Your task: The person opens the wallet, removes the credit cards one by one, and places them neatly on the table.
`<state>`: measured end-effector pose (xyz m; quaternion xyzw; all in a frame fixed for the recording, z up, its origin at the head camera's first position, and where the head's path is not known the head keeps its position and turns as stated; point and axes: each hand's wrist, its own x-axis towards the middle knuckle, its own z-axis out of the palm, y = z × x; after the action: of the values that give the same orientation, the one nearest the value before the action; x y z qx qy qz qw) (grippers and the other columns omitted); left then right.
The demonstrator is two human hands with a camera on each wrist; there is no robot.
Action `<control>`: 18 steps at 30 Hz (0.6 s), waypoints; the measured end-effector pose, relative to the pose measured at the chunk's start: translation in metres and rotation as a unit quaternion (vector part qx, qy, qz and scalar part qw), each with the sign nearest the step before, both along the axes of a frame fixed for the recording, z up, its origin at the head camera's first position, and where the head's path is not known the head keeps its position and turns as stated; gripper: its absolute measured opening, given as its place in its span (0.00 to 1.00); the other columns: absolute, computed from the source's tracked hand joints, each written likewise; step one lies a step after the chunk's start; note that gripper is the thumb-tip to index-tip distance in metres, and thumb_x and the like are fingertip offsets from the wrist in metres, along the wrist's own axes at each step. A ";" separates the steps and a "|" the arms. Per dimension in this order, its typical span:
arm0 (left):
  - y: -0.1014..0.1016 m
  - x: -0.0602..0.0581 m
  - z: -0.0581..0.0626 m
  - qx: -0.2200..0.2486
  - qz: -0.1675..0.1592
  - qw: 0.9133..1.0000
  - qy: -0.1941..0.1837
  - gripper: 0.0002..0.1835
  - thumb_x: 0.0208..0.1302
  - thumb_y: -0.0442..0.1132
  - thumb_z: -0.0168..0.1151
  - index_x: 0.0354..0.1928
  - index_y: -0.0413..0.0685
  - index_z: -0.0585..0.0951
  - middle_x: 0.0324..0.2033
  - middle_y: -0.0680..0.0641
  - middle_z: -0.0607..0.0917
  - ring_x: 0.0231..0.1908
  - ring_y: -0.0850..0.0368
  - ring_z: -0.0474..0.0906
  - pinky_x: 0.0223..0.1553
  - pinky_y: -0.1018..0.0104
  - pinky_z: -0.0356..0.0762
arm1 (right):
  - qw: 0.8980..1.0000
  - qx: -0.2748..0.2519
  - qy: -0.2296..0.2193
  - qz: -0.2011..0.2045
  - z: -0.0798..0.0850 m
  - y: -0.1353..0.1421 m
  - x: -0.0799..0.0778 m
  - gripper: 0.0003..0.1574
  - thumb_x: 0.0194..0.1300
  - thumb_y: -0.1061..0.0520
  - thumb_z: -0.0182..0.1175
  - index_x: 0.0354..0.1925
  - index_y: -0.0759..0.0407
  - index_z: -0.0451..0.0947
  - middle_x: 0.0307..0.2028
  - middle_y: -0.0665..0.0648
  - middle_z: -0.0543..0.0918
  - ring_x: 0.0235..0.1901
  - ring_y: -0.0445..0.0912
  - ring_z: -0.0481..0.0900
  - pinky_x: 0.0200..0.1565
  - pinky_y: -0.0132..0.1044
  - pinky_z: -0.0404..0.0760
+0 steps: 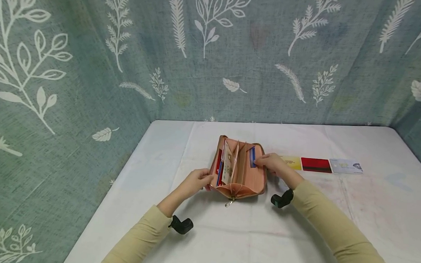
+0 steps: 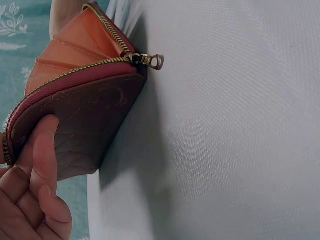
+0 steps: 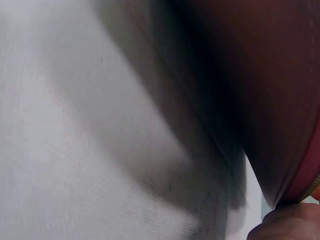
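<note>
Head view, centre: left hand (image 1: 195,182) and right hand (image 1: 274,164) grip a pleated, zip-edged wallet (image 1: 256,178); flat cards (image 1: 316,165) lie centre-right.

A blue-green curtain (image 1: 198,88) with white leaf prints hangs behind the white-covered table (image 1: 248,243).

One wallet (image 1: 242,168), three loose cards (image 1: 316,165), two sleeves (image 1: 340,227)

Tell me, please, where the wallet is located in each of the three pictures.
Head: wallet just right of centre, below mid-height, lying open.
Left wrist: wallet at upper left, outer cover towards the camera.
Right wrist: wallet along the right side, dark and cut off by the frame.
Shared landmark: the white table surface.
</note>
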<state>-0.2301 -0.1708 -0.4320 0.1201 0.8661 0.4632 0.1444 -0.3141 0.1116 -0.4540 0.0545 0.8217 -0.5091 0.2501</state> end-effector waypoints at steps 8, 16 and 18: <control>0.004 0.007 0.015 0.004 -0.010 1.000 0.004 0.13 0.67 0.36 0.48 0.44 0.32 0.77 0.24 0.42 0.82 0.24 0.55 0.77 0.30 0.59 0.72 | 0.999 0.023 -0.004 -0.038 0.000 -0.006 0.001 0.21 0.58 0.50 0.60 0.46 0.61 0.77 0.12 0.47 0.65 0.11 0.40 0.55 0.17 0.32 0.57; 0.000 0.000 0.002 0.000 -0.010 1.000 0.003 0.14 0.68 0.39 0.48 0.45 0.34 0.77 0.24 0.43 0.82 0.24 0.59 0.76 0.29 0.60 0.71 | 0.998 -0.008 0.006 -0.057 -0.001 -0.008 0.008 0.12 0.59 0.54 0.57 0.39 0.61 0.76 0.13 0.47 0.63 0.13 0.40 0.58 0.19 0.32 0.59; 0.000 0.000 0.002 -0.004 -0.007 1.000 0.005 0.14 0.67 0.39 0.49 0.44 0.35 0.77 0.24 0.45 0.82 0.23 0.61 0.76 0.29 0.61 0.71 | 0.998 -0.028 0.016 -0.060 -0.002 -0.007 0.009 0.09 0.60 0.56 0.56 0.36 0.61 0.74 0.12 0.48 0.62 0.13 0.40 0.58 0.20 0.32 0.59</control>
<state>-0.2297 -0.1704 -0.4301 0.1284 0.8677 0.4583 0.1434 -0.3049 0.1048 -0.4564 0.0883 0.8061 -0.5471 0.2078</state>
